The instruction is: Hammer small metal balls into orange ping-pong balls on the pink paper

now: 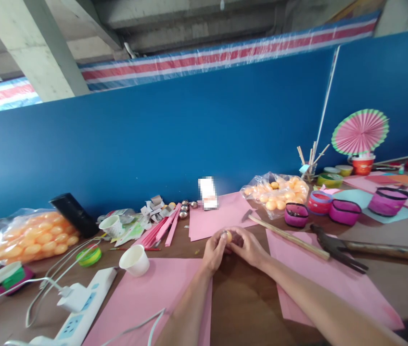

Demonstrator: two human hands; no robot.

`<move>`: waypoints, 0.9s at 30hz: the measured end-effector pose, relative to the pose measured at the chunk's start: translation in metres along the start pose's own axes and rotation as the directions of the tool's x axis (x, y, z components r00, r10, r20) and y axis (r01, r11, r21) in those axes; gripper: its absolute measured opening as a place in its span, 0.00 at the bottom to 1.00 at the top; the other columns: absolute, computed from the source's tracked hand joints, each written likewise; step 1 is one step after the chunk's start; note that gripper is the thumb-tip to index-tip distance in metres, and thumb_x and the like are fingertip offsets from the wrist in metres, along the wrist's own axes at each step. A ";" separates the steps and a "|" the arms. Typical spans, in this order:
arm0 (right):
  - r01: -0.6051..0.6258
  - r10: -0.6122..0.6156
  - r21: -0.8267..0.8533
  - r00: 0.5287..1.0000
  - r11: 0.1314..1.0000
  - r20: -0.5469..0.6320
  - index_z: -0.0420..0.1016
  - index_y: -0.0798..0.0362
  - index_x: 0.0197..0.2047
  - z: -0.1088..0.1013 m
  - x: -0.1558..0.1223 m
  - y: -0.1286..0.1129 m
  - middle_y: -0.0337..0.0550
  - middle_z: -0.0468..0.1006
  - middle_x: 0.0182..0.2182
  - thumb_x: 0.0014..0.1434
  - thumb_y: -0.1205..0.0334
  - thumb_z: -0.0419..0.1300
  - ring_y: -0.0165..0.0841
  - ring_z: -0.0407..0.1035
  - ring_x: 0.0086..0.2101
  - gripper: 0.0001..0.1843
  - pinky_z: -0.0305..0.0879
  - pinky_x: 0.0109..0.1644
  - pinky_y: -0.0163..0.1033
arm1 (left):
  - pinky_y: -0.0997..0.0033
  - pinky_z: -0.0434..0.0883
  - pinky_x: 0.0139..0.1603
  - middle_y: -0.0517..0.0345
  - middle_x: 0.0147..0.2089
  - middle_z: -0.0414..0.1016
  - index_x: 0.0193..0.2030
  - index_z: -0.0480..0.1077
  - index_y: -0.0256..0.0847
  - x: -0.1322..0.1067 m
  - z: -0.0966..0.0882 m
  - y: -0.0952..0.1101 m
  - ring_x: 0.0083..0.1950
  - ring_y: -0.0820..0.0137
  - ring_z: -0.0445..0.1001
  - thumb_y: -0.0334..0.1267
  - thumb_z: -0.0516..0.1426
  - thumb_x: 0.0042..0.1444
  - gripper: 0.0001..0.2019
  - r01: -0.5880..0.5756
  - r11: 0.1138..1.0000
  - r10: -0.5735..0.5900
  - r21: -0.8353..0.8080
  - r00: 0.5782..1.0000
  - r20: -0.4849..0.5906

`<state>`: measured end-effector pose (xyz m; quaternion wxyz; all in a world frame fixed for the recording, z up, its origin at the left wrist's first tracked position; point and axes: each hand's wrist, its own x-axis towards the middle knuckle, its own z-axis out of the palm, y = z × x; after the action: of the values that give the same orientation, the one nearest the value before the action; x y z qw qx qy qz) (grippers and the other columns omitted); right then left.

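Note:
My left hand (214, 251) and my right hand (246, 246) meet over the brown table (243, 298), fingers curled together around a small orange ball (229, 236). Only a bit of the ball shows between the fingertips. The hands hover just in front of a pink paper sheet (218, 218). A wooden stick (288, 237) lies just right of my right hand.
Bags of orange balls sit at the left (31, 240) and back right (278, 192). A white cup (134, 260), power strip (81, 307) with cables, a hammer (337, 247), magenta baskets (344, 211), pink strips (160, 230) and a paper fan (360, 131) crowd the table before a blue wall.

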<state>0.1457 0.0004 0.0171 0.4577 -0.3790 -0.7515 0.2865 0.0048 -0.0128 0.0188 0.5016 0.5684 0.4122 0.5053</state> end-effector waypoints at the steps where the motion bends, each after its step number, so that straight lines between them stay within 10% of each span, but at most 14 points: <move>1: -0.003 0.003 -0.003 1.000 1.000 0.002 0.65 0.51 0.46 0.000 0.000 0.000 0.44 0.73 0.37 0.50 0.62 0.58 0.31 0.67 0.30 0.19 0.66 0.33 0.36 | 0.72 0.70 0.30 0.54 0.34 0.73 0.46 0.68 0.37 0.000 0.000 -0.001 0.30 0.71 0.70 0.50 0.50 0.52 0.21 -0.004 1.000 0.004 0.005 1.000 0.001; 27: -0.005 0.007 -0.047 0.999 0.999 0.032 0.65 0.53 0.43 -0.001 -0.001 0.002 0.43 0.72 0.34 0.51 0.58 0.57 0.31 0.66 0.29 0.15 0.63 0.32 0.35 | 0.69 0.72 0.31 0.53 0.39 0.73 0.53 0.64 0.40 0.003 -0.002 -0.009 0.30 0.71 0.71 0.48 0.51 0.52 0.23 0.026 1.000 -0.027 -0.006 0.998 -0.050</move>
<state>0.1470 0.0010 0.0154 0.4356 -0.3871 -0.7643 0.2761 0.0032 -0.0082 0.0100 0.4994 0.5488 0.4307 0.5137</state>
